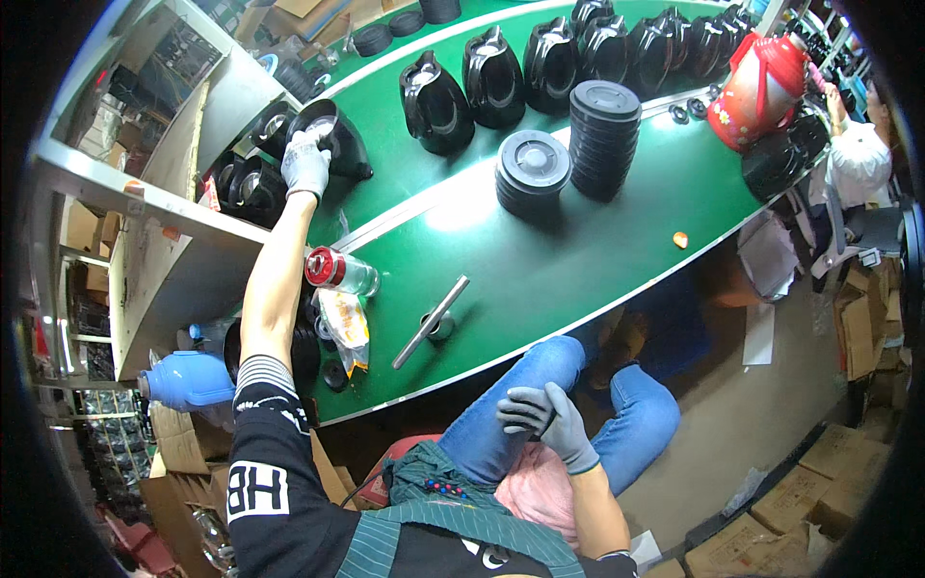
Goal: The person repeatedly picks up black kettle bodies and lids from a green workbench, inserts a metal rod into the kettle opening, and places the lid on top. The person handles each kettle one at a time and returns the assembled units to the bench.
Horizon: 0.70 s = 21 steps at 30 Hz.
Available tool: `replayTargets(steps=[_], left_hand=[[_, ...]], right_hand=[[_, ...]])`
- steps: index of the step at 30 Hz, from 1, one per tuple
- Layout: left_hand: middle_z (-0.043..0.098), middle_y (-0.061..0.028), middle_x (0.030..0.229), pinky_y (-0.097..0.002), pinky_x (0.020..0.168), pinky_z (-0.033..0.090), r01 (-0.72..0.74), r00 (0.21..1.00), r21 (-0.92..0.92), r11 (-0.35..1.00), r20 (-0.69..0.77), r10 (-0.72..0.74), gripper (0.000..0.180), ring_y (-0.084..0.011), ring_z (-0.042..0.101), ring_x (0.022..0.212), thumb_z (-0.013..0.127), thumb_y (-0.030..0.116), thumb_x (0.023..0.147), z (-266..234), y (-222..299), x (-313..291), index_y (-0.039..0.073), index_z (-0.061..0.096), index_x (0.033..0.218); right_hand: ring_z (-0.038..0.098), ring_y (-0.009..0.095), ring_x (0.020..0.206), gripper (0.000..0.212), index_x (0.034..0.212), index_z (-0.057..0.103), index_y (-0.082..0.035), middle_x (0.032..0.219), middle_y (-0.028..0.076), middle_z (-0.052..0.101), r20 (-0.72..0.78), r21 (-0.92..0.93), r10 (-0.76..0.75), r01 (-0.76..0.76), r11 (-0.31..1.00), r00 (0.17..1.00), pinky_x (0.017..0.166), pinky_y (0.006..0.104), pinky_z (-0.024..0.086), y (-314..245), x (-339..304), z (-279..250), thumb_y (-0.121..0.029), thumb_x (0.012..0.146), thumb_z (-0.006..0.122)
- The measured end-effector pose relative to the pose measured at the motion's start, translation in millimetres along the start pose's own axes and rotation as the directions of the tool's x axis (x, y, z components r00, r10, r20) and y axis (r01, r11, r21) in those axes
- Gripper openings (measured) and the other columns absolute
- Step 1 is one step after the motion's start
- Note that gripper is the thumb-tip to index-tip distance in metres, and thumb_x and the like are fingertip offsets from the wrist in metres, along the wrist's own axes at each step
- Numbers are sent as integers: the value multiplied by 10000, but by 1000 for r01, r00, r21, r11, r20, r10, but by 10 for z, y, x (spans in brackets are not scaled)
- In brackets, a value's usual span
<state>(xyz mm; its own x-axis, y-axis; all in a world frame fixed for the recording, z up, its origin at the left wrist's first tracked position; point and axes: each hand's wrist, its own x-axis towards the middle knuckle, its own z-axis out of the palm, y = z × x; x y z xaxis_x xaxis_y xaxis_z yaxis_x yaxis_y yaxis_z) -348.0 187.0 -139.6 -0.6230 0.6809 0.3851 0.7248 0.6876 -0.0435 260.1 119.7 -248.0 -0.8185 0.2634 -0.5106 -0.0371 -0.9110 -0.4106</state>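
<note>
My left hand (305, 168), in a pale grey glove, reaches far out to the left and grips a black jug body (344, 152) by its upper end. That jug leans on the green table, its wide dark base toward the right. Several more black jug bodies (252, 191) lie beside it at the left edge. My right hand (551, 421), gloved in grey, hovers over or rests on my jeans-clad thigh with its fingers stretched out and nothing in them. On the table near my left forearm lie a clear jar with a red lid (341, 271) and a crumpled plastic packet (343, 328).
Stacks of black round lids (533, 170) stand mid-table, with a row of black jugs (493, 82) behind. A metal rod (431, 323) lies across a small cup. Farther right are a red flask (759, 91) and a person in a white cap (860, 154). Cardboard boxes (752, 539) fill the lower right.
</note>
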Motion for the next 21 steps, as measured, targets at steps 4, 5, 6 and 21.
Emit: replayTargets(steps=[4,5,6,21], left_hand=[[710,-134,1194,-423,1019,539,-221,973,-134,966,-97,209,367,-336,684,1164,859,160,827,-609,105,-285,100,763,1176],[716,-136,1196,-420,1020,539,-268,961,-175,948,-116,250,353,-337,689,1157,850,154,833,-809,140,-421,102,770,1173],[727,-147,1172,-418,998,554,-331,936,-160,930,-182,302,360,-337,709,1116,831,127,835,-952,38,-563,114,783,1192],[695,-108,1221,-435,995,571,-558,508,-802,213,-127,852,478,-311,681,1189,848,85,821,-2797,759,-2811,139,737,1282]], right_hand=[[732,329,1216,670,1473,561,92,1362,233,705,8,-63,-82,82,995,997,991,420,616,19,-40,35,-470,1178,347],[732,306,1221,585,1482,573,63,1363,204,711,38,-145,-111,116,983,993,993,404,611,-50,-100,146,-401,1188,372],[734,282,1212,535,1481,586,47,1355,183,717,39,-297,-138,144,944,990,1001,389,604,-114,-155,301,-362,1184,409],[601,414,1363,491,1118,633,-92,1406,170,642,777,-629,-420,565,-534,468,1083,506,526,-840,-908,1696,-146,725,923]])
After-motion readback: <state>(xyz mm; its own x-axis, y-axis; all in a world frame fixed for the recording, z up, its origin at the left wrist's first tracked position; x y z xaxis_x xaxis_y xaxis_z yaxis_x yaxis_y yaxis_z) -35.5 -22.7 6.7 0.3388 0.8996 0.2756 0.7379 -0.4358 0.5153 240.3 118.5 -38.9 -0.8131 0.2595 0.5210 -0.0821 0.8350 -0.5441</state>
